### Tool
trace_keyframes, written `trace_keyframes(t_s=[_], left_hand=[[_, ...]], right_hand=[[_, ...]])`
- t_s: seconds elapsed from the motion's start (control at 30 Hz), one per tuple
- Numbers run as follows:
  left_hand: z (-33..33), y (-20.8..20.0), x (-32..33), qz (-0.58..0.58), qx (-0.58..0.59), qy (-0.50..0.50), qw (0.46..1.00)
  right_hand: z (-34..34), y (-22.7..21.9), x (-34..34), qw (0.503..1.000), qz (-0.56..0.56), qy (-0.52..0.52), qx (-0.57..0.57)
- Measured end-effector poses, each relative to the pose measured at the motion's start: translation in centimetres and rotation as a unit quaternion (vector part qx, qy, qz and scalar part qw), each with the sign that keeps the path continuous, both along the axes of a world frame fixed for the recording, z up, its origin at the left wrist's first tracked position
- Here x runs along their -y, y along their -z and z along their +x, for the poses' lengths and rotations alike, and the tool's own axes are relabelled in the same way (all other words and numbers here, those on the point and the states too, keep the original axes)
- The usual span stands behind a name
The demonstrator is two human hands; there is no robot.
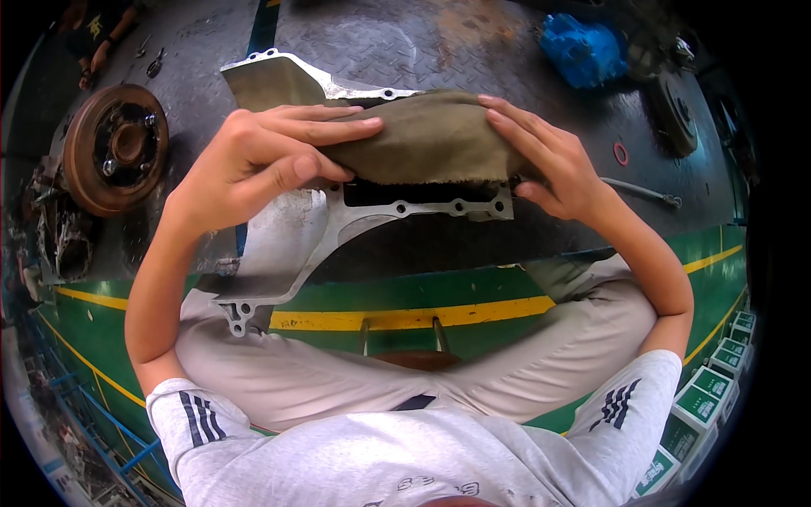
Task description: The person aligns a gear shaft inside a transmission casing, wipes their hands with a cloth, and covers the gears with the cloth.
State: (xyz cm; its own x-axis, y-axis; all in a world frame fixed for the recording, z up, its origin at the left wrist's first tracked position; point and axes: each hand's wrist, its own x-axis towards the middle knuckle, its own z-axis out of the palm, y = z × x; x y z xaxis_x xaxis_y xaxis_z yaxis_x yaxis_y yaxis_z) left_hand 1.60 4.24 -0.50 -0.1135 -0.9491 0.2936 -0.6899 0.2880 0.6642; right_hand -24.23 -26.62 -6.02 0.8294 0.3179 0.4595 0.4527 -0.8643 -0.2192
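An olive-green cloth (435,139) is stretched between my hands over a silvery cast-metal housing (283,245) with bolt holes along its flanges. My left hand (274,156) grips the cloth's left end, index finger on top and thumb bent below. At the right end, my right hand (549,160) has its fingers over the cloth and its thumb lower down by the flange. Part of the housing's dark opening shows under the cloth's frayed near edge; the cloth hides the rest. The housing lies at the near side of the metal workbench (363,46), one end jutting over the edge.
Left on the bench is a rusty round drum (127,148). To the right are a blue-wrapped part (583,51), a red ring (621,153) and a metal rod tool (642,192). Another person's hand (97,59) shows far left. Boxes (705,395) stand on the right.
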Motion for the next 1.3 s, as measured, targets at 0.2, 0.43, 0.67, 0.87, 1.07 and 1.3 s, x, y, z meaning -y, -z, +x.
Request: trace_keyframes(t_s=[0.2, 0.43, 0.67, 0.87, 1.07, 1.3], left_hand=[[1.3, 0.1, -0.2, 0.024, -0.077, -0.021, 0.996], [2.0, 0.2, -0.3, 0.053, -0.276, -0.024, 0.959], [3.4, 0.3, 0.1, 0.024, -0.569, 0.023, 0.821], [3.7, 0.9, 0.1, 0.026, -0.563, -0.009, 0.826], [2.3, 0.5, 0.5, 0.07, -0.337, -0.118, 0.932], [-2.8, 0.4, 0.6, -0.039, 0.099, -0.335, 0.936]], right_hand=[[0.2, 0.1, 0.2, 1.0, 0.0, -0.002, -0.001], [0.5, 0.1, 0.2, 1.0, 0.003, -0.003, -0.004], [0.3, 0.3, 0.0, 1.0, -0.004, 0.007, 0.011], [0.7, 0.3, 0.0, 1.0, -0.015, 0.001, 0.024], [0.3, 0.0, 0.3, 1.0, -0.003, -0.006, 0.02], [0.3, 0.6, -0.2, 0.989, 0.141, 0.03, 0.019]])
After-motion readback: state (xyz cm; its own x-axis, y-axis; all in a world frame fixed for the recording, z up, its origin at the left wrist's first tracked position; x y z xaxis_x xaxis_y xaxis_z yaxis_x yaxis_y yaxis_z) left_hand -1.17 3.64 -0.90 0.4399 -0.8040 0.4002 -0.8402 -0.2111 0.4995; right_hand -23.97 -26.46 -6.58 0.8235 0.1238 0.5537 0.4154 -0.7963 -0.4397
